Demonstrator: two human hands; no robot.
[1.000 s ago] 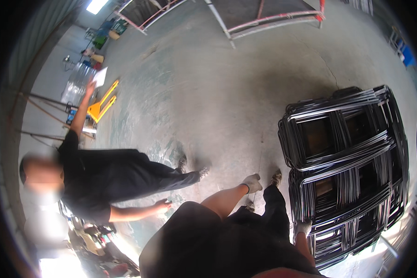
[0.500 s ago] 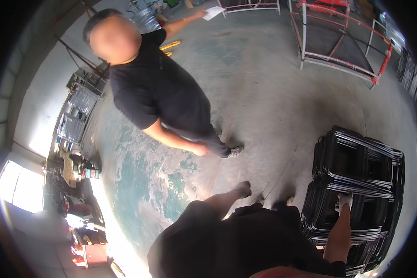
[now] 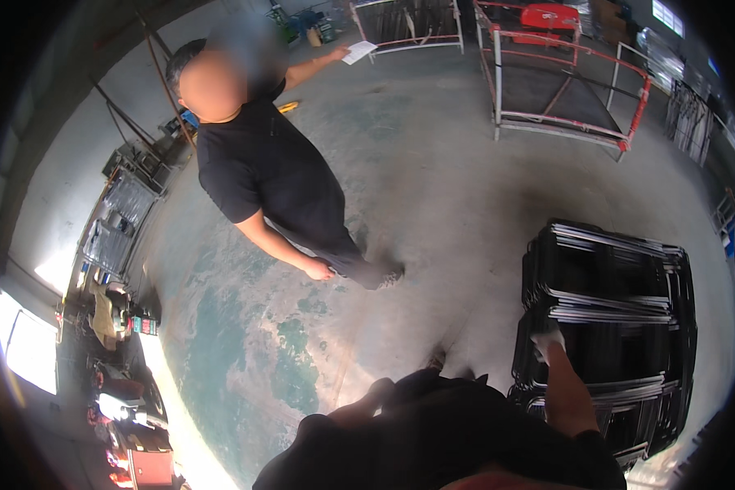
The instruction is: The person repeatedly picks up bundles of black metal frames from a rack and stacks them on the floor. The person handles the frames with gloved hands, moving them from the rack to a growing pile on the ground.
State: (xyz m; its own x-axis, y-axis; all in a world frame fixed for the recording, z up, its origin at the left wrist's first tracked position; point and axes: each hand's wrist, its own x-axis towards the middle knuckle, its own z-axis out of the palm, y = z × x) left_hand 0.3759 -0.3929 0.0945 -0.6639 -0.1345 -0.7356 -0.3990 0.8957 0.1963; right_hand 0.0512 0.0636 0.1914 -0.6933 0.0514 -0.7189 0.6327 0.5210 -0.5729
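My right hand (image 3: 549, 338), in a pale glove, reaches down to the near left side of a tall stack of black metal frames (image 3: 612, 343). It touches or hovers just over the frames there. Its fingers are small and blurred, so I cannot tell whether they grip a frame. The frames lie flat in several layers, with bright silvery bars showing between the dark panels. My left forearm (image 3: 358, 411) shows at the lower middle beside my dark clothing, and the hand at its end is hidden.
A person in black (image 3: 273, 163) stands ahead to the left, holding a white paper (image 3: 358, 53) out to one side. A red and white metal rack (image 3: 559, 131) stands at the far right. A red box (image 3: 151, 468) and clutter line the left wall.
My view has shifted, so the stack sits further left. My right hand has moved toward the stack's left side. My left hand has gone out of sight behind my clothing.
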